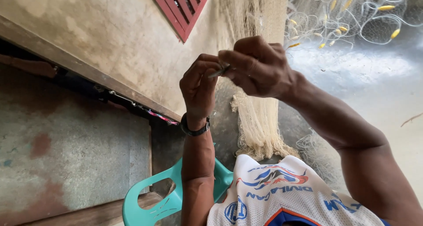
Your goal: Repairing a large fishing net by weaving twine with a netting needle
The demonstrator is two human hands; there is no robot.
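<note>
White jersey (282, 195) fills the bottom edge; above it, left hand (199, 87) and right hand (257, 67) meet, fingers (229, 58) pinched together on a thin needle (219, 71) before the hanging fishing net (257, 120).

The small grey tool (219, 71) between the left hand (199, 87) and the right hand (257, 67) is mostly covered by the fingers, so its shape cannot be told. Which thread of the net (257, 120) the fingers pinch is too fine to see. The green chair (152, 201) is cut by the bottom edge and partly hidden behind the left arm. The red shutter (183, 3) is cut by the top edge. The far net with yellow floats (386, 7) is blurred and runs out of the picture.
</note>
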